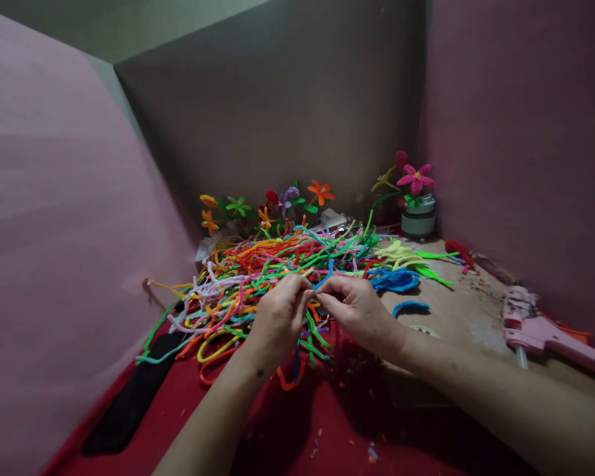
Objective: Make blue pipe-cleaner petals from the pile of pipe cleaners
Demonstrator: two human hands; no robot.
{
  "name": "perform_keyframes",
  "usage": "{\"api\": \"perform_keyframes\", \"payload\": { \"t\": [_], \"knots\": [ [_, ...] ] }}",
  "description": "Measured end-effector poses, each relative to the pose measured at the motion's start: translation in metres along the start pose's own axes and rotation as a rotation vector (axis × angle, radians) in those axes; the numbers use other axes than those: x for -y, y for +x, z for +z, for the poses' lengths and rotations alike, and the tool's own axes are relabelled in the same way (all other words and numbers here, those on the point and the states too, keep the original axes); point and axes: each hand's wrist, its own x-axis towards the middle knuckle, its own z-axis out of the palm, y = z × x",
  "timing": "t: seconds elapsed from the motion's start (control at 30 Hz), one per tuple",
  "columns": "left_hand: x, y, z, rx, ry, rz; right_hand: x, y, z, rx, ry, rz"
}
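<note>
Between my two hands is a blue pipe cleaner [330, 267], its upper end sticking up above the fingers. My left hand [281, 311] pinches it from the left, thumb and index finger pressed together. From the right my right hand [357, 309] pinches it too, its fingertips almost touching those of my left hand. The held part is mostly hidden by the fingers. Right behind both hands spreads a large tangled pile of colourful pipe cleaners [258, 254]. Beside my right hand lie a looped blue bundle [399, 280] and a short bent blue piece [410, 307].
Pipe-cleaner flowers [320, 192] stand along the back, with a pink flower [416, 178] in a pale jar [418, 217] at the right. A pink glue gun [540, 334] lies on the right. A black flat strip [133, 396] rests left on the red cloth [277, 436]. Pink walls flank both sides.
</note>
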Motion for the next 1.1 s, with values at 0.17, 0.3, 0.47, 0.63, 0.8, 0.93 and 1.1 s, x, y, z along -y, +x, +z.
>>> {"api": "perform_keyframes", "payload": {
  "t": [0.17,0.3,0.47,0.63,0.8,0.93,1.1],
  "knots": [
    [-0.001,0.001,-0.006,0.055,-0.098,-0.144,0.001,-0.002,-0.001,0.023,-0.116,-0.023],
    [0.0,0.0,-0.011,0.06,-0.167,-0.195,0.002,-0.001,-0.007,-0.172,-0.36,-0.3],
    [0.002,-0.001,-0.014,0.098,-0.157,-0.188,0.008,0.0,-0.015,-0.193,-0.509,-0.471],
    [0.001,-0.002,-0.014,0.135,-0.17,-0.185,0.009,0.0,-0.013,-0.135,-0.576,-0.525],
    [0.0,-0.004,-0.012,0.072,-0.265,-0.244,0.003,0.004,-0.008,0.077,-0.428,-0.307],
    [-0.001,-0.002,-0.012,0.109,-0.584,-0.445,0.007,0.006,-0.009,0.122,-0.109,0.028],
    [-0.003,-0.001,-0.008,0.088,-0.779,-0.544,0.009,0.004,-0.009,0.138,0.071,0.166]
  ]
}}
